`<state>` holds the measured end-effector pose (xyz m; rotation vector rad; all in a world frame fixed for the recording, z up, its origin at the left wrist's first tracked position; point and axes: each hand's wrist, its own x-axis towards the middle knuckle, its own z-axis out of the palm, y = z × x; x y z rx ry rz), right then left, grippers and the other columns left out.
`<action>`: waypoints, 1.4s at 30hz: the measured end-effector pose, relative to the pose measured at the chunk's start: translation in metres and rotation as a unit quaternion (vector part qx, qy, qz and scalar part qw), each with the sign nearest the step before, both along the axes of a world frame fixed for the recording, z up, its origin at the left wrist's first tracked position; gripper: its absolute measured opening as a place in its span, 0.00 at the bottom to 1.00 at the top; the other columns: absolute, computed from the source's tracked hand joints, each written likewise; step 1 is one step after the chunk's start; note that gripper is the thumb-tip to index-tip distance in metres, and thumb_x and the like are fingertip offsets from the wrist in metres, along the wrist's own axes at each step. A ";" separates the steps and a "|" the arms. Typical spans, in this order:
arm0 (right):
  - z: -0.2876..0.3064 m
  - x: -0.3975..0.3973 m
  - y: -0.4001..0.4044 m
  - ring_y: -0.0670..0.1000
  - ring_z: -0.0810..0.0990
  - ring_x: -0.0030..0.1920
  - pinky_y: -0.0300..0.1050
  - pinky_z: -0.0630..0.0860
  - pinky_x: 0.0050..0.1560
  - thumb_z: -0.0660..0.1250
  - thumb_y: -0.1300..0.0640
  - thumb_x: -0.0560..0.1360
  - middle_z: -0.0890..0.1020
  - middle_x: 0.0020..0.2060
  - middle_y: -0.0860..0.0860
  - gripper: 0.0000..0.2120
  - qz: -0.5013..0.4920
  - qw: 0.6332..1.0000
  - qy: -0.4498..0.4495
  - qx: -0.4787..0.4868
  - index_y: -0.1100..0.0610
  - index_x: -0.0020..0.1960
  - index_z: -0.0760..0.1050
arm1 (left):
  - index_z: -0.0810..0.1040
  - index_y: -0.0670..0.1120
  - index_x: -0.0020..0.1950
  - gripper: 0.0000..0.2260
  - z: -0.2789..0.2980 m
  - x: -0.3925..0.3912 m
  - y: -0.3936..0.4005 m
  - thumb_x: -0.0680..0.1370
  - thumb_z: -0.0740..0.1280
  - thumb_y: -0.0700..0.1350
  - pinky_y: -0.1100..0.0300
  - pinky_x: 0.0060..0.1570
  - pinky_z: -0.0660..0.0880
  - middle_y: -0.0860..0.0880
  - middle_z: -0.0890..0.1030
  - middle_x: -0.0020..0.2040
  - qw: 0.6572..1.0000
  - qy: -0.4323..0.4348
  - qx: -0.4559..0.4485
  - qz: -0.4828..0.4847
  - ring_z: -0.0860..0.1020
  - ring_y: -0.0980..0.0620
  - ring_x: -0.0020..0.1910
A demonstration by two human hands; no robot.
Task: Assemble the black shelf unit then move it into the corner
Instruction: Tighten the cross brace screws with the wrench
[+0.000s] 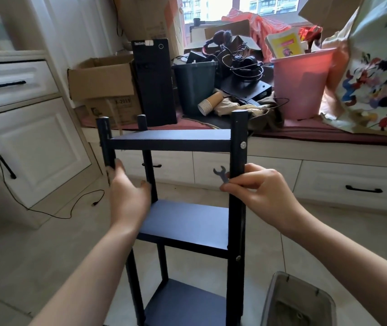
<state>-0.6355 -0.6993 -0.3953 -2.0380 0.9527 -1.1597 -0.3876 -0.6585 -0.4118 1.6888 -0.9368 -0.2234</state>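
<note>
Your black shelf unit (183,217) stands upright on the tiled floor (46,243) before the window seat (329,135), its long axis vertical and its three boards level. Your right hand (260,187) reaches forward, its grip curled round the front right post while pinching a small flat wrench (221,174). Your left hand (129,191) is raised with fingers spread, fingertips touching the front left post.
</note>
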 end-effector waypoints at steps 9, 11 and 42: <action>0.005 0.026 0.006 0.47 0.82 0.42 0.42 0.77 0.46 0.73 0.62 0.73 0.84 0.38 0.48 0.03 0.024 0.997 -0.027 -0.061 0.59 0.45 0.86 | 0.77 0.53 0.65 0.18 -0.019 -0.075 0.014 0.77 0.72 0.43 0.63 0.58 0.72 0.57 0.81 0.64 0.878 0.123 0.203 -0.416 0.78 0.61 0.63; 0.008 0.028 0.007 0.47 0.83 0.41 0.42 0.78 0.45 0.73 0.61 0.74 0.85 0.38 0.48 0.04 0.028 0.997 -0.035 -0.061 0.58 0.45 0.86 | 0.81 0.52 0.59 0.12 -0.027 -0.083 0.016 0.77 0.72 0.51 0.59 0.59 0.75 0.54 0.85 0.56 0.874 0.175 0.161 -0.423 0.82 0.58 0.57; 0.027 0.023 0.011 0.51 0.85 0.47 0.56 0.82 0.49 0.69 0.57 0.76 0.86 0.43 0.47 0.07 0.043 0.979 -0.194 -0.049 0.53 0.50 0.85 | 0.79 0.56 0.56 0.12 0.001 -0.085 0.034 0.76 0.63 0.56 0.53 0.42 0.76 0.48 0.71 0.35 0.844 0.265 0.026 -0.466 0.71 0.51 0.32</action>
